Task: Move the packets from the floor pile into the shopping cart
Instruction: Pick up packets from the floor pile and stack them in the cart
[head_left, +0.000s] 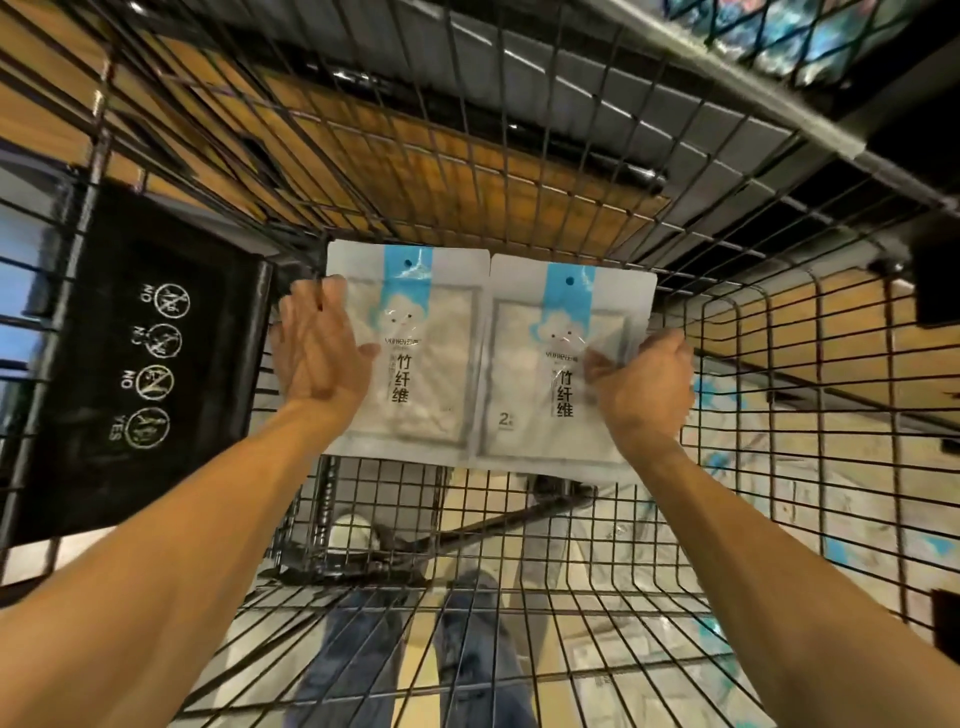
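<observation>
Both bare forearms reach forward from the bottom corners over the wire shopping cart (810, 395). Left hand (319, 353) lies flat, fingers spread wide, palm pressed on the left packet (426, 364); not gripping, more pushing or steadying it. Right hand (641, 387) is closed in a pinch on the right edge of the right packet (540, 374), thumb on the front face. The two white-and-blue packets with a cloud logo sit side by side, edges overlapping slightly at the middle, held inside the basket near its front end, above the wire floor; cannot tell if they rest on the mesh yet. More packets in the floor pile (769, 488) show through the mesh at right, so the task looks far from finished. Black child-seat flap (156, 364) with NO/YES icons stands at left. Risks, as a judgement: the left packet is only pressed, so lifting the palm early could let it slide or tip; the slick film could also slip from the pinch; a thin corner might poke through the mesh gaps if dropped edge-on.
</observation>
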